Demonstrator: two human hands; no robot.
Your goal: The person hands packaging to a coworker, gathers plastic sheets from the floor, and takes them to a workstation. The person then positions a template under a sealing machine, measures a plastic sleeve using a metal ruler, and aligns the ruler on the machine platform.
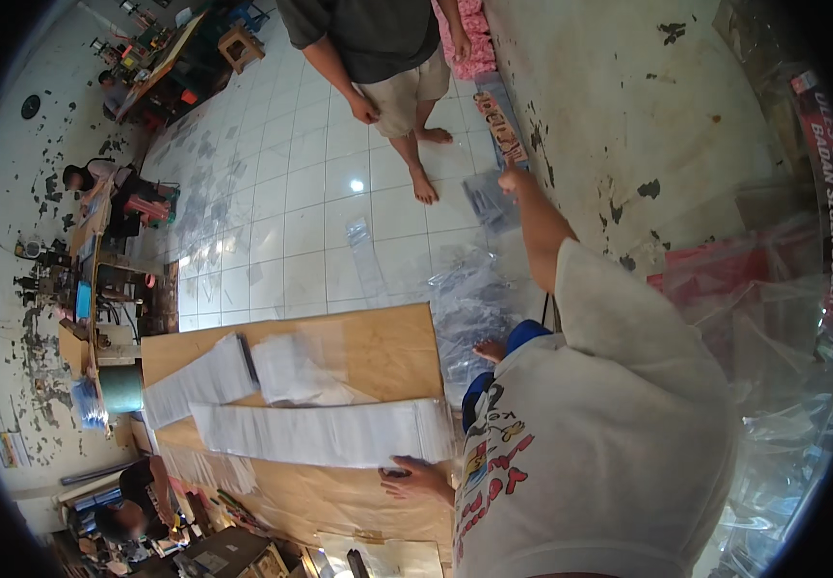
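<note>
My left hand [418,479] lies on a wooden board [378,347], fingers apart, at the near end of a long row of overlapping white sheets [320,432]. A small dark thing sits by its fingertips. My right hand [511,178] is stretched far out toward the stained wall [619,87], just above a clear plastic packet [489,202] on the floor and below a printed strip [498,125]. Whether it holds anything is too small to tell. Two shorter rows of white sheets [206,380] lie further along the board. My white printed shirt fills the lower right.
A barefoot person [387,58] stands on the white tiled floor [281,193]. Clear plastic bags [474,308] lie heaped beside the board and at the right [782,385]. A green roll [122,390] sits at the board's left end. Other people work at cluttered benches [98,183].
</note>
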